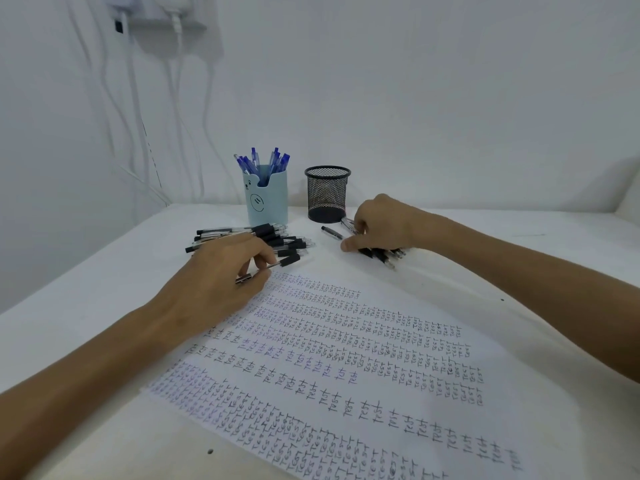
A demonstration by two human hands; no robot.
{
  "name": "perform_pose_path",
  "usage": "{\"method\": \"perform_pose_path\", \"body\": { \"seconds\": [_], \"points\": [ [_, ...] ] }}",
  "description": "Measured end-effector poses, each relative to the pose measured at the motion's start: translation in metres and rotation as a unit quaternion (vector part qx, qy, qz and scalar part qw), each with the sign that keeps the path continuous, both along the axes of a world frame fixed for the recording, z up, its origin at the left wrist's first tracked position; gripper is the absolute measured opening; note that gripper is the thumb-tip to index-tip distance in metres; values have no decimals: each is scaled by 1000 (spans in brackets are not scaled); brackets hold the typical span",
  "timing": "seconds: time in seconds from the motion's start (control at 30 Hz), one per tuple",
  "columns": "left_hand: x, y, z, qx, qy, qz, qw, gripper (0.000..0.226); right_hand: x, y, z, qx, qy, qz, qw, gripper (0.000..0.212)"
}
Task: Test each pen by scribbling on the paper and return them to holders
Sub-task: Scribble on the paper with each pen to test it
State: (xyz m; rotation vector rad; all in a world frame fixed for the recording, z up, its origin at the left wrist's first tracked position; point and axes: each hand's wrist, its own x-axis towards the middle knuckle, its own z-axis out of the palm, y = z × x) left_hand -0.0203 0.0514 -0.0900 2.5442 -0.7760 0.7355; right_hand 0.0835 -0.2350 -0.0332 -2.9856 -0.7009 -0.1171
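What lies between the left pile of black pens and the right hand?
In the head view, one single black pen lies there on the white table, in front of the mesh holder, nearer the right hand.

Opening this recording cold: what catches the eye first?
The paper, covered in rows of handwritten TEST, fills the near table. Beyond it the left hand pinches a black-grip pen beside a pile of pens, and the right hand holds a smaller bunch. At the back stand a blue holder full of blue pens and a black mesh holder.
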Motion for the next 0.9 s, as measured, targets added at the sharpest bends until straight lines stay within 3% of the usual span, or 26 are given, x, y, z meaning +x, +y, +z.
{"method": "perform_pose_path", "body": {
  "seconds": [0.23,0.33,0.5,0.67,0.73,0.9],
  "points": [
    [2,1,0,4,-5,-8,1000,24,1,10,10,-55,-70,-11,996,48],
    [1,0,1,3,-11,-7,1000,23,-3,13,1,10,-110,14,994,38],
    [-1,-2,2,-8,-9,-5,1000,23,-23,21,-12,39,-163,127,978,20],
    [-6,-9,6,-38,-12,-8,999,21,-56,36,-21,6,-204,258,944,42],
    [-8,-12,7,-50,-10,-17,999,23,-63,43,-27,-2,-213,295,931,38],
    [-13,-16,6,-82,41,-17,996,24,-64,47,-32,26,-189,281,940,24]
  ]
}}
